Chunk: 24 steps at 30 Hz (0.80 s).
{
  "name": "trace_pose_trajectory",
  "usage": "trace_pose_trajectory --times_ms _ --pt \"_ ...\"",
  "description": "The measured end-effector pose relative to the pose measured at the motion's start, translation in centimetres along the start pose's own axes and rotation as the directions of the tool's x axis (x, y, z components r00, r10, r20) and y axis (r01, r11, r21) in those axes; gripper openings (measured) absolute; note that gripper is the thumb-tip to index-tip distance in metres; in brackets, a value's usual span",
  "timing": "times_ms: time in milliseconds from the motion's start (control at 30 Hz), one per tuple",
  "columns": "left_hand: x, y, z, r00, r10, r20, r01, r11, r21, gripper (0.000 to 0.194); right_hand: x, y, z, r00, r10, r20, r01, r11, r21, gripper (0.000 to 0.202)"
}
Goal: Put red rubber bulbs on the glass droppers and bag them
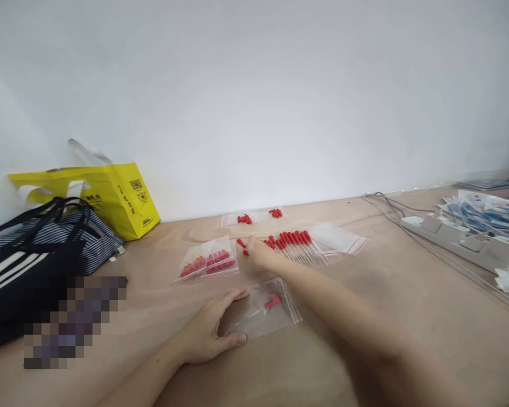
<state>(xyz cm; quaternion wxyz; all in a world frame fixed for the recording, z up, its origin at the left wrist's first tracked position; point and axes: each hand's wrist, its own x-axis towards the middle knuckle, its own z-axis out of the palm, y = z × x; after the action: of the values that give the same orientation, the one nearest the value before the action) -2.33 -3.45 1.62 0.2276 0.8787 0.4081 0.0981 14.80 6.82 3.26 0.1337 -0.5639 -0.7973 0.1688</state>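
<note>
My left hand (pixel 214 327) lies on the table with thumb and fingers apart, touching the left edge of a clear zip bag (pixel 254 316). Inside that bag is a red rubber dropper bulb (pixel 274 302). Farther forward, my right hand (pixel 258 254) is curled with its fingertips down, right beside a few loose red bulbs (pixel 241 243); whatever its fingers hold is hidden. Just right of it lies a row of glass droppers (pixel 301 249) with red bulbs on their ends. Filled zip bags of red bulbs (pixel 216 265) lie to the left of the right hand.
Toward the wall, another clear bag (pixel 261 216) has small red bulbs on it. A flat zip bag (pixel 341 238) lies right of the droppers. A yellow bag (pixel 123 198) and a striped bag (pixel 99 240) stand left. A power strip (pixel 453 240) with cables is at right.
</note>
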Motion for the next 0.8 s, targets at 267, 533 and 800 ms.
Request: trace_pose_trajectory --times_ms 267,533,800 --pt "0.5 -0.7 0.6 1.0 0.024 -0.007 -0.024 1.0 0.02 0.063 -6.8 9.0 -2.9 0.936 0.089 -0.34 0.181 0.707 0.683 0.08" --pt "0.9 -0.5 0.8 1.0 0.006 -0.026 -0.005 1.0 0.026 0.061 -10.8 10.1 0.0 0.917 0.348 -0.194 0.138 0.178 0.974 0.048" --pt "0.8 0.3 0.5 1.0 0.006 -0.005 -0.006 1.0 -0.014 0.054 -11.0 9.1 1.4 0.961 0.271 -0.055 0.042 0.054 0.998 0.032"
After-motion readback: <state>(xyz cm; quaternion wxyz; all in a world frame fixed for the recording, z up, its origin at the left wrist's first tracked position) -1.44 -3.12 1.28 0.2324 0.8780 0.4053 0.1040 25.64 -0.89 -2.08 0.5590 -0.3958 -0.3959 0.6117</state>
